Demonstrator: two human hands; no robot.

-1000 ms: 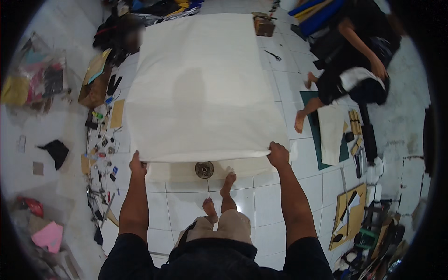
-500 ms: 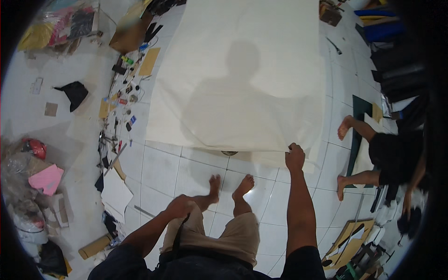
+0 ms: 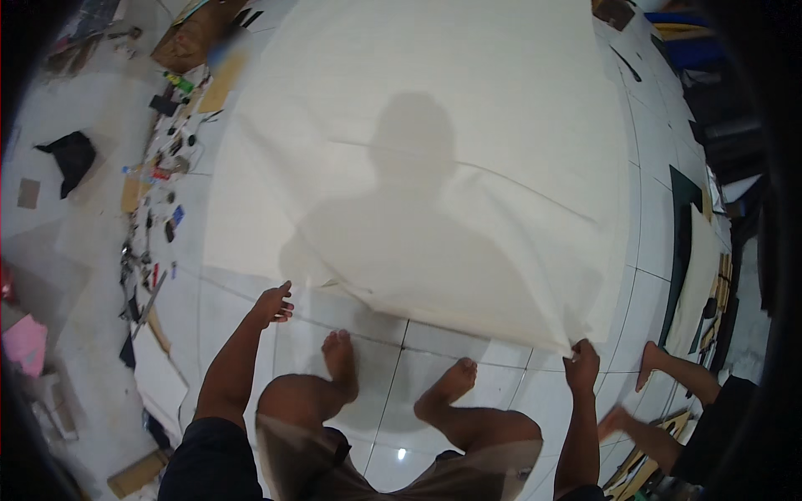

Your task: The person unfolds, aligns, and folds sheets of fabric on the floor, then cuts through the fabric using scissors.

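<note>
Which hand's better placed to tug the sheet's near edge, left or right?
Right, most likely. The right hand has a grip on the cream sheet at its near edge, toward the right end. The left hand is open by that edge, with no visible hold on it.

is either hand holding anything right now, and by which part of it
The right hand grips the cream cloth by its near edge, toward the right end. The left hand holds nothing.
</note>
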